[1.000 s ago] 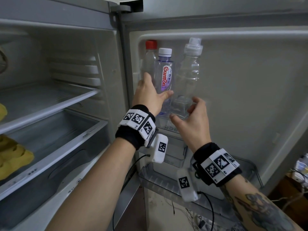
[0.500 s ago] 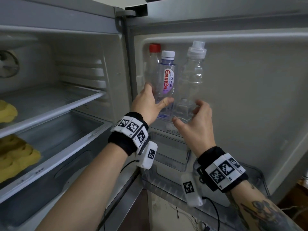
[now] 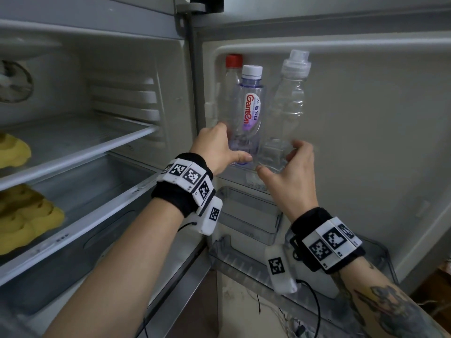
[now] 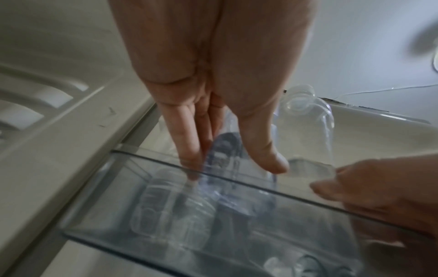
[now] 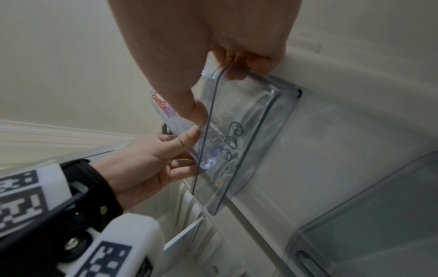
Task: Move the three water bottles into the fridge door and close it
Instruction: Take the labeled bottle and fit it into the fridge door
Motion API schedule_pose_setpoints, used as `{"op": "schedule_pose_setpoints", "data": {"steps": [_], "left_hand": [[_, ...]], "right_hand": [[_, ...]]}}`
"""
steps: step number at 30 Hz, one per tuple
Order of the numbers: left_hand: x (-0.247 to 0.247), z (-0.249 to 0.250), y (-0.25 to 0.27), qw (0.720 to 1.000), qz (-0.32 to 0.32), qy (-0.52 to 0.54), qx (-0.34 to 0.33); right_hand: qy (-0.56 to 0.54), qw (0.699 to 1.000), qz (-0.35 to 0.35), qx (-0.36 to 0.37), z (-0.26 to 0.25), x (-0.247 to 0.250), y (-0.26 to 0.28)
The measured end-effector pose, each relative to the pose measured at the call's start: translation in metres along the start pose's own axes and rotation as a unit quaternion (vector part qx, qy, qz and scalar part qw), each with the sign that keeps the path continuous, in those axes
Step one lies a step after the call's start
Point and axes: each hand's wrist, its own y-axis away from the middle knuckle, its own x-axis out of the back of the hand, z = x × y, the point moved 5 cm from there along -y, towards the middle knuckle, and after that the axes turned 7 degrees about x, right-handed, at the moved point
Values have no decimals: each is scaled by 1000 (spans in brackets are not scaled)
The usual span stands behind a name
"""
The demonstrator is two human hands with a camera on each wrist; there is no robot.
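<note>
Both grips are wrapped on bottles: your left hand [image 3: 217, 152] holds the labelled bottle [image 3: 249, 113], right hand [image 3: 290, 172] the clear bottle [image 3: 285, 111]. Red-capped bottle [image 3: 231, 76] already sits upper-centre in the door shelf [image 4: 237, 180]; closing looks left.

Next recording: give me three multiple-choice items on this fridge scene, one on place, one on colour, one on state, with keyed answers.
1. Where do the three bottles stand?
A. top door bin
B. inner glass shelf
C. bottom door bin

2. The cap of the bottle nearest the hinge is
A. blue
B. red
C. green

3. The fridge door is
A. shut
B. open
C. removed

Answers:
1 A: all stand in the top door bin.
2 B: the red-capped bottle is at the hinge side.
3 B: the fridge door is swung open, its liner facing the camera.
</note>
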Motion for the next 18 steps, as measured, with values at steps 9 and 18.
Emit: {"op": "schedule_pose_setpoints", "data": {"steps": [9,18], "left_hand": [[-4,-8,-1,997,-19,-64,-32],[-14,-12,9,967,-61,-241,-51]], "right_hand": [[7,1000,-23,2,0,1,-1],[10,1000,-25,15,0,2,0]]}}
